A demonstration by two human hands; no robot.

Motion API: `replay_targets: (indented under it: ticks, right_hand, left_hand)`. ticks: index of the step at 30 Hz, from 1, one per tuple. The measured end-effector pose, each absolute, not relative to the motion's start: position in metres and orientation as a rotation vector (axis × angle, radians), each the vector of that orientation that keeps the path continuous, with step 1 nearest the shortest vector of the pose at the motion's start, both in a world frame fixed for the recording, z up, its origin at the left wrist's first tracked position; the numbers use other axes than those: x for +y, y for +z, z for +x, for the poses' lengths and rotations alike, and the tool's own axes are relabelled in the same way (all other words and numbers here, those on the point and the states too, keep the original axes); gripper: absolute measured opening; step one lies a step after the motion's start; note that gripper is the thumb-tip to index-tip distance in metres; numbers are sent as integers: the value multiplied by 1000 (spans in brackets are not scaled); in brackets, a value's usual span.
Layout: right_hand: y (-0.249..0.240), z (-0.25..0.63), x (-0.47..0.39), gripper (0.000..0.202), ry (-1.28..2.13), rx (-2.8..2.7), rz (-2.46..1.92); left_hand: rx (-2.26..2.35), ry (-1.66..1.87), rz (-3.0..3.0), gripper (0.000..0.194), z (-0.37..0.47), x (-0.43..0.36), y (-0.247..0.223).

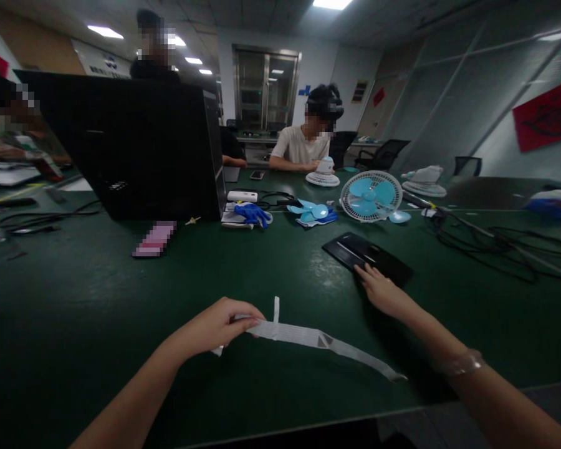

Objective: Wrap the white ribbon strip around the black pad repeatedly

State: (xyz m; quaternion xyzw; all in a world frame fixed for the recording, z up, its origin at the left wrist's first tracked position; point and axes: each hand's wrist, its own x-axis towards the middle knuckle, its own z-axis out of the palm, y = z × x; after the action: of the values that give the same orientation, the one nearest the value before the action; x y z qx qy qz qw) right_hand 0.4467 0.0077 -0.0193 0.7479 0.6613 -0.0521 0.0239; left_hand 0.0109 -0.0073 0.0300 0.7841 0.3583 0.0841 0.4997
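Observation:
My left hand (227,324) is closed, thumb against fingers, on one end of a whitish, ribbed flat strip (297,334). A short narrow tab stands up from the strip near my fingers, and its thinner tail curves down to the right above the green table. A small white bit shows beneath the same hand. My right hand (383,292) has its fingers stretched out, their tips on the near edge of a flat black rectangular object (367,255) that lies on the table. Its exact kind I cannot make out.
A large black case (135,143) stands left, a pink phone (155,239) and keys (193,220) before it. Blue gloves (252,215), blue fan blades (311,211), a fan head (371,196) and black cables (500,246) lie farther back. A person (299,146) sits opposite.

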Motion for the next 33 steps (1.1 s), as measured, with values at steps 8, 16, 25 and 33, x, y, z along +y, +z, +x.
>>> replay_targets:
  ticks: [8,16,25,33]
  right_hand:
    - [4,344,-13,77,-337,2534,1682]
    - [20,317,-32,79,-590,2722,1284]
    - [38,305,-43,57,-853,2798,1192]
    - [66,295,-53,58,-916,2823,1390]
  left_hand:
    - [739,111,1679,28,-3,0,32]
    - [653,121,1602,28,-7,5,29]
    - [738,118,1607,29,-4,6,27]
    - [949,355,1598,38,0,8,27]
